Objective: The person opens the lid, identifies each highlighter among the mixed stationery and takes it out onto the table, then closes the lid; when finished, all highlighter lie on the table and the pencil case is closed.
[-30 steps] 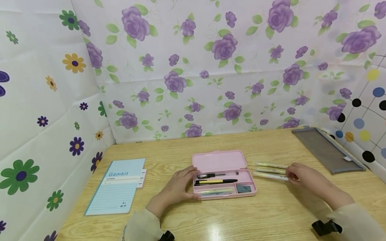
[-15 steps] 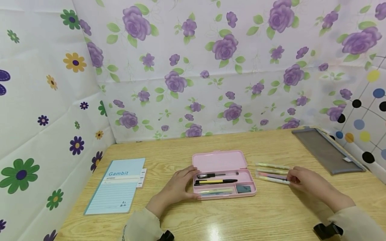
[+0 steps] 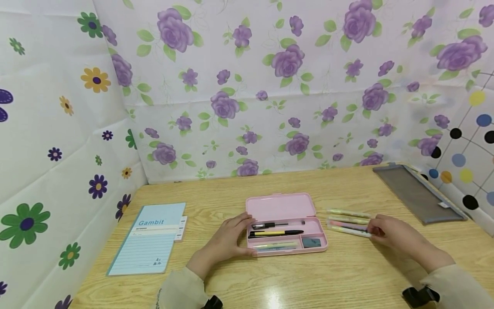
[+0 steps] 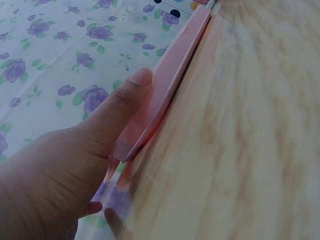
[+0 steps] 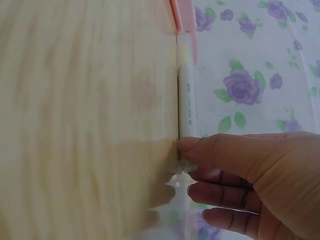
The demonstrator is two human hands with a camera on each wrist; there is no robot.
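Note:
A pink pencil case lies with its lid folded back. Inside are a black gel pen, a yellow-and-black pen, a dark eraser and pale pens in the front compartment. My left hand holds the case's left end, the thumb pressed on its front wall. To the right of the case, several highlighters lie side by side on the table. The white front highlighter is pinched at its right end by my right hand; a pink highlighter shows just behind it.
A light-blue notebook lies at the left, with a white tabbed pad sticking out from under it. A grey mesh pouch lies at the back right. Flower-print cloth hangs behind the wooden table.
My right hand has shifted slightly right and toward me. A pink highlighter now shows in the row, and the front one lies a little nearer to me. My left hand stays put.

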